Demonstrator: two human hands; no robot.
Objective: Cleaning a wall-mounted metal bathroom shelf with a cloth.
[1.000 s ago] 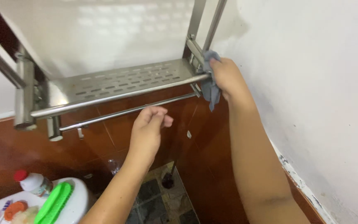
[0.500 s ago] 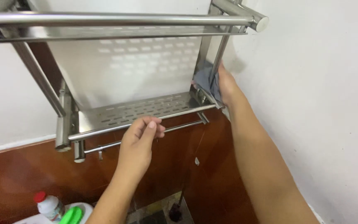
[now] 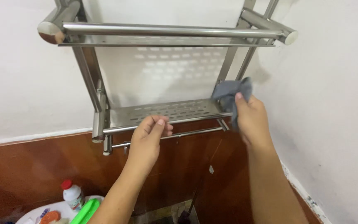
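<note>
The right hand is closed around a grey cloth, the thumb laid over it, so this grip is clamped on the cloth. The cloth bunches above and to the left of the knuckles and presses against the right end of the lower shelf of a steel wall rack, just where the right upright meets the perforated plate.

The left hand sits well to the left of the right one, in front of the lower shelf's front edge. Its fingers are curled loosely with the thumb raised, holding nothing; this grip is apart, and I cannot tell whether the fingertips touch the thin rail that runs under the shelf.

Above both hands, the rack's upper shelf carries a thick round bar across its front. Behind the rack is white wall; below the hands, reddish-brown panelling. Far down and left of the left hand stand a small white bottle with a red cap and a green object on a white surface.
</note>
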